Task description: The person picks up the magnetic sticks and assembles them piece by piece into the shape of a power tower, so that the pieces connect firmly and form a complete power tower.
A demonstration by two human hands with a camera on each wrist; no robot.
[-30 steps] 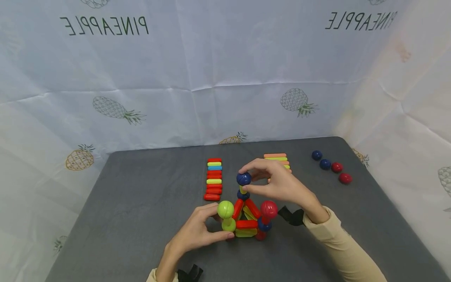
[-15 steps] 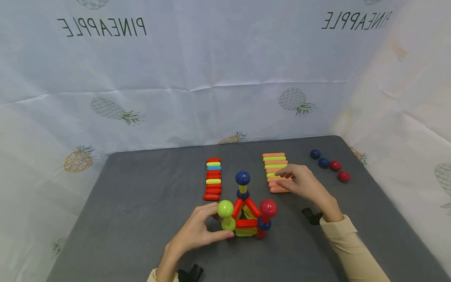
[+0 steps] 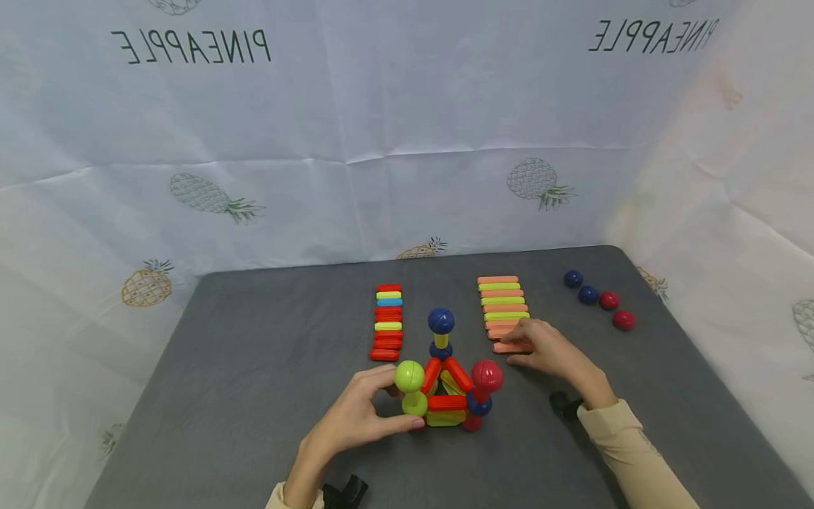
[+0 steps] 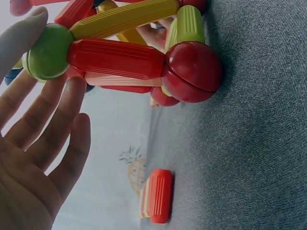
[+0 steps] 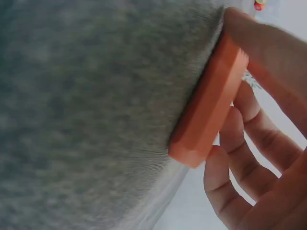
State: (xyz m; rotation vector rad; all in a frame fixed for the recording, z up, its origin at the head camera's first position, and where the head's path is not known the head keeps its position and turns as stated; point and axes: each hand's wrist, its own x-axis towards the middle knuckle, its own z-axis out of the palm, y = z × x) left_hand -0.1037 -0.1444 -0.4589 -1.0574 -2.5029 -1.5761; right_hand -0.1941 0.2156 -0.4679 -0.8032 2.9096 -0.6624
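Observation:
My left hand [image 3: 365, 410] holds a corner of a ball-and-stick structure of magnetic building pieces. In the left wrist view its thumb and fingers grip a green ball [image 4: 49, 52], above a red ball [image 4: 193, 72] at the cloth. Red rods [image 3: 446, 403] form the structure's upper triangle; a lime ball [image 3: 410, 376], a crimson ball [image 3: 487, 375] and a dark blue ball [image 3: 441, 321] top its short posts. To the right, my right hand [image 3: 552, 351] pinches an orange rod [image 5: 211, 100] low over the grey cloth, at the near end of the orange and yellow row [image 3: 504, 300].
Another row of short red, yellow and blue rods [image 3: 388, 320] lies behind the structure. Blue and red balls [image 3: 588, 295] sit loose at the back right. A white pineapple-print curtain [image 3: 356, 205] hangs behind and beside the grey table [image 3: 267, 353].
My right hand has left the blue ball atop the structure, moved right to the rod row, and drawn the nearest orange rod slightly apart. My left hand keeps its grip.

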